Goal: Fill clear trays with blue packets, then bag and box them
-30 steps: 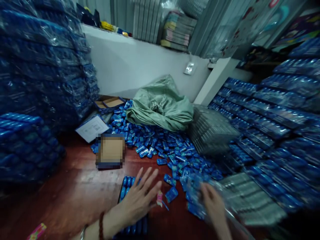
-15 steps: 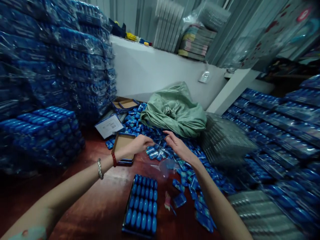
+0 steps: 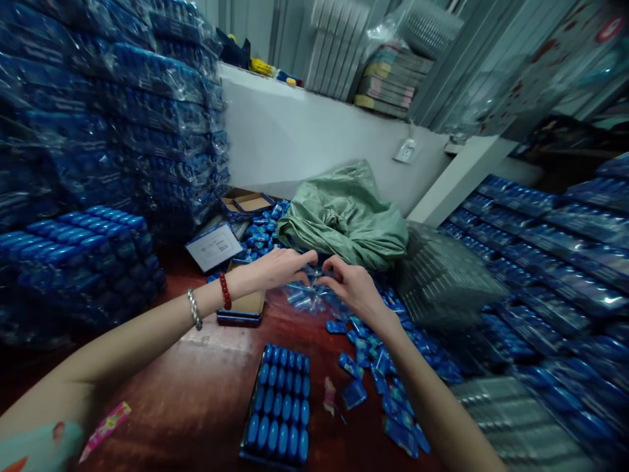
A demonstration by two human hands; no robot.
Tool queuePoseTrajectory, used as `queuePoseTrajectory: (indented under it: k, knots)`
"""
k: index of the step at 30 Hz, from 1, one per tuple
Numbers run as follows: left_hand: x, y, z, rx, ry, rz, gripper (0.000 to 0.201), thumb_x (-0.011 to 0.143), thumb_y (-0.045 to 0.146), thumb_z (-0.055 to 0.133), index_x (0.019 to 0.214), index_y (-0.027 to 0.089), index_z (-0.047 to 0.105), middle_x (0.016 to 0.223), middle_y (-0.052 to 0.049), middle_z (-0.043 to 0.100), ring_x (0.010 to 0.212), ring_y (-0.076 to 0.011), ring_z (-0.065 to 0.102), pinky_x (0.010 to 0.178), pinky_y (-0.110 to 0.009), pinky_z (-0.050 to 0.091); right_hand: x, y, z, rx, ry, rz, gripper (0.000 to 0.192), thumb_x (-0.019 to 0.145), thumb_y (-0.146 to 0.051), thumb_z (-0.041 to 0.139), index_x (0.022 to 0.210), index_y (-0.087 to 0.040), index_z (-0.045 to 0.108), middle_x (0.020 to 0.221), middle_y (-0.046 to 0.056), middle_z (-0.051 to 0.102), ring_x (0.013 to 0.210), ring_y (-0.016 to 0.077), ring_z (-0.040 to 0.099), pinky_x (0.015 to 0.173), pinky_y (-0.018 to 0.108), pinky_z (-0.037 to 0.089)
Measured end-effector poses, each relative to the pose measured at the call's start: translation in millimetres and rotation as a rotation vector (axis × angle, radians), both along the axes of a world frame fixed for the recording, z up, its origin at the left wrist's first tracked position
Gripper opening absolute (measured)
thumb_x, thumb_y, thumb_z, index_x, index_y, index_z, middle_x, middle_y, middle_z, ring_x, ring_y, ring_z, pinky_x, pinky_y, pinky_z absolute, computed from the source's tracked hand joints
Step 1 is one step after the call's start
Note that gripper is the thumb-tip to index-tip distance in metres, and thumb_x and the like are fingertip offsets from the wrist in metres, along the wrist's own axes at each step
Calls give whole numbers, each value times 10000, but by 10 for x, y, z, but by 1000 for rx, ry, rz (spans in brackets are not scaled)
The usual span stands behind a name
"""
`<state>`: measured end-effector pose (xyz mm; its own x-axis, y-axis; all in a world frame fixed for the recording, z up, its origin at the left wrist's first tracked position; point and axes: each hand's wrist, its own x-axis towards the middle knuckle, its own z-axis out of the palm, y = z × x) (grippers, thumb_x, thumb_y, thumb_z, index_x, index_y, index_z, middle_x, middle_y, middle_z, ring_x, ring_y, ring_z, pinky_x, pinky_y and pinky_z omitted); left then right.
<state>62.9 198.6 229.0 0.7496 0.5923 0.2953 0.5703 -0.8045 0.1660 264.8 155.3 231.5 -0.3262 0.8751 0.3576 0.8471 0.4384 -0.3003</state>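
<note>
Both hands, left and right, pinch a clear plastic bag taut above loose blue packets, holding its mouth apart.

Head camera looks forward and down, close.

Two hands, one filled tray, one green sack, countless loose blue packets.

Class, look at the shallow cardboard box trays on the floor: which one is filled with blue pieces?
The tray nearest the camera, packed with rows of blue ovals. The one under the left wrist and the pair by the wall show bare cardboard.
</note>
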Motion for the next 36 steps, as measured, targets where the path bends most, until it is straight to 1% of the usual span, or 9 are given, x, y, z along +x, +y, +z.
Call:
queuePoseTrajectory:
  k: [6,9,13,16,18,22,25,28,36]
  knots:
    - [-150,-21,-49,80,250,56,143,849,165,516,990,176,537,754,-32,618,654,-168,604,533,-223,360,89,-113,6,-158,-159,40,61,824,-268,597,861,-220,605,620,-37,562,572,118,491,528,216,240]
    - [-208,-5,-114,152,262,147,152,830,68,477,929,155,552,764,-41,607,619,-145,586,516,-214,355,95,-101,-14,-125,-323,-127,61,833,-220,570,827,-225,631,680,1,608,616,139,531,521,235,223]
    - [-302,-129,-206,363,23,256,182,861,70,414,866,155,574,752,-35,580,591,-129,551,500,-212,355,162,-165,-50,173,-342,-390,116,832,-201,535,786,-206,641,788,54,623,726,179,559,528,253,257]
    - [-338,-367,-528,477,-336,248,211,897,131,392,945,168,594,714,-21,555,657,-134,550,575,-217,402,248,-305,-302,345,-52,-423,134,834,-276,535,789,-194,632,824,55,613,779,183,566,599,253,357]
    - [-317,-548,-920,372,-554,287,215,893,156,409,1014,169,586,737,-24,567,696,-135,555,627,-225,429,257,-413,-671,295,235,-422,159,836,-312,523,799,-188,615,771,33,612,701,157,567,633,258,408]
    - [-193,-818,-1823,-154,-813,573,240,849,184,455,1071,158,541,811,-27,607,693,-137,569,636,-245,460,120,-557,-1683,10,926,-471,218,782,-401,574,768,-184,550,777,38,651,700,166,607,666,295,483]
    - [-120,-874,-2231,-381,-869,721,251,827,210,455,1061,151,525,720,4,570,637,-138,551,602,-250,449,7,-571,-2249,-44,1335,-556,295,706,-431,641,715,-196,464,816,37,651,744,173,623,698,323,500]
    - [-96,-829,-2321,-466,-915,722,198,827,240,454,989,158,535,730,-5,585,664,-146,564,619,-257,447,-37,-540,-2441,3,1411,-622,334,680,-439,655,718,-208,417,730,-19,585,678,133,584,672,289,482]
    - [-14,-738,-2354,-580,-961,669,196,825,378,511,793,185,496,722,15,542,644,-125,522,565,-225,409,-57,-469,-2403,-69,1262,-612,444,638,-395,724,951,-199,477,671,-66,513,621,106,526,638,245,442]
